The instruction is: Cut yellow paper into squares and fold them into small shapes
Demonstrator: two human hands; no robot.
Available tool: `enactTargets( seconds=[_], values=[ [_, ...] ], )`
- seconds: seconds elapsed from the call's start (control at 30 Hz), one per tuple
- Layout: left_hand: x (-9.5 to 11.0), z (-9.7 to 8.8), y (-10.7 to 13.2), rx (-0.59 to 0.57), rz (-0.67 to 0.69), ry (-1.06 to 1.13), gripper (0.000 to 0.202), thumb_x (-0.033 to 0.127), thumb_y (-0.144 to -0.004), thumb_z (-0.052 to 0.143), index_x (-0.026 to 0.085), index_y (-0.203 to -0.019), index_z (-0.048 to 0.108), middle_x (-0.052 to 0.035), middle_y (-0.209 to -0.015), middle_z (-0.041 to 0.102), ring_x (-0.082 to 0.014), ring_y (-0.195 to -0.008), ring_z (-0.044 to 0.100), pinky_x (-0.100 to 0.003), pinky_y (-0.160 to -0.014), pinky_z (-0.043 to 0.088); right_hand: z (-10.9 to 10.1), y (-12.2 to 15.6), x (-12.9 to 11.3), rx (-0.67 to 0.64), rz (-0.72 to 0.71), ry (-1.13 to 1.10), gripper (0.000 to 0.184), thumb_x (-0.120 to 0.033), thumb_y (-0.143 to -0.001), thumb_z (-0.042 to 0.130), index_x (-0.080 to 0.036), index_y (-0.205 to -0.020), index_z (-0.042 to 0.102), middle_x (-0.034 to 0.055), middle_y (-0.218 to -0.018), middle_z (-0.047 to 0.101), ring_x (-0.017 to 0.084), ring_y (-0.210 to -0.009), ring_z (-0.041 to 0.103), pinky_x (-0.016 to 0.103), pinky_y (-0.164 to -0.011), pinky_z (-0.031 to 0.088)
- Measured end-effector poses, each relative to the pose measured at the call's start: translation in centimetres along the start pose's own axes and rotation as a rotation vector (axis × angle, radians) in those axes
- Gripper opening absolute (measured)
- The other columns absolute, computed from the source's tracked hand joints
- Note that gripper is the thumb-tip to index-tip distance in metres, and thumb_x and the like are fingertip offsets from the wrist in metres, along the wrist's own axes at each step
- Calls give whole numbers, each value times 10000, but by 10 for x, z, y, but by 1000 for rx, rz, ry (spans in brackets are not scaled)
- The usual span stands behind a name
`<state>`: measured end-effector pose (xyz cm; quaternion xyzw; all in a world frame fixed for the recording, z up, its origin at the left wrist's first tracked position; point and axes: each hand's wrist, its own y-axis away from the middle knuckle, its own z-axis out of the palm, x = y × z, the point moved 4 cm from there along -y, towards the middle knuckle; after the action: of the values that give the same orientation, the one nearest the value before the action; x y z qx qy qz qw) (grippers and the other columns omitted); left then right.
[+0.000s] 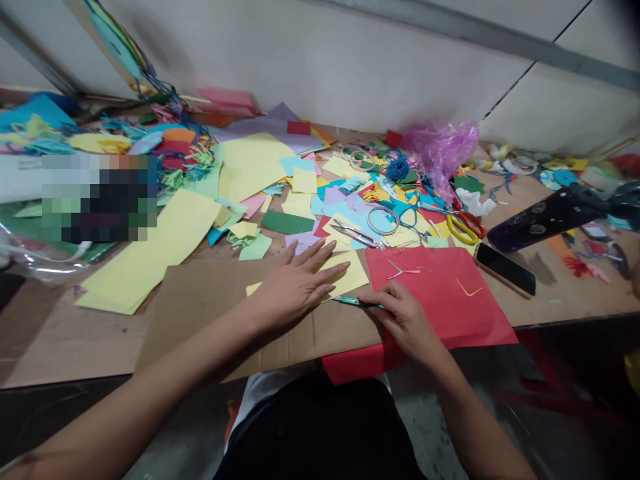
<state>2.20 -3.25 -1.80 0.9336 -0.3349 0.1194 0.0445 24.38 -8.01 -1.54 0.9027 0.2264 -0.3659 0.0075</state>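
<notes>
The left hand [295,283] lies flat on yellow paper [353,267], its fingers spread apart and pressing down rather than gripping anything. The right hand [403,317] has its fingers closed around a slim green and black craft knife [353,301], whose tip points left and sits at the near edge of the yellow paper, just beside the left fingers; whether the blade is touching the paper is too fine to tell.

The yellow paper rests on a sheet of brown cardboard [200,300], which lies along the near edge of the surface [575,293]. To its right, red paper [445,300] lies beneath the right hand, with thin white strips [400,271] and a bent yellow strip [469,291] on it. A phone [507,270] lies beside the red paper, and a dark bottle [530,223] lies behind the phone.

Just beyond the yellow paper are metal snips [356,235] and a thin ring [369,219] among many coloured paper scraps [287,222]. Farther back are a ball of blue yarn [398,168] and a crumpled pink plastic bag [445,150]. Long yellow sheets [155,253] lie to the left, near the cardboard.
</notes>
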Motion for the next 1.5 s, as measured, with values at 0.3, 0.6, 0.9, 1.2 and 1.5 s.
enactTargets(
  seconds=[0.3,0.6,0.9,1.2,1.5],
  values=[
    [-4,10,11,-1,-27,-37,489,414,-1055,370,425,-1544,360,-8,-1706,159,-279,-1558,188,-584,-1244,93,-1,0,-6,-2,-22,-26,275,-170,-998,543,-271,-1198,703,45,-906,570,200,-879,571,309,-743,481],
    [5,14,-8,40,-79,-34,490,410,-1053,369,406,-1543,373,-10,-1705,167,-289,-1557,190,-616,-1234,110,5,0,-14,7,-51,25,249,-193,-1004,533,-241,-1177,705,61,-905,584,210,-874,574,316,-734,486],
    [-9,1,19,6,-97,-48,496,475,-1052,345,406,-1542,376,-10,-1702,186,-281,-1555,202,-562,-1245,36,3,-1,-11,-5,-14,-9,242,-196,-1003,535,-243,-1161,712,63,-933,588,209,-895,587,320,-762,494],
    [-1,9,17,60,-91,-80,503,454,-1059,324,382,-1555,365,-56,-1695,205,-296,-1559,184,-592,-1239,36,7,-2,-19,-17,-52,-52,248,-196,-1008,527,-248,-1177,700,68,-956,599,211,-927,590,332,-775,508],
    [5,8,8,40,-163,-55,501,427,-1059,323,394,-1559,346,-38,-1699,201,-304,-1556,194,-634,-1220,98,8,-1,-22,-30,-24,-26,262,-198,-1007,522,-248,-1195,698,66,-929,590,213,-899,588,329,-760,504]
  ],
)
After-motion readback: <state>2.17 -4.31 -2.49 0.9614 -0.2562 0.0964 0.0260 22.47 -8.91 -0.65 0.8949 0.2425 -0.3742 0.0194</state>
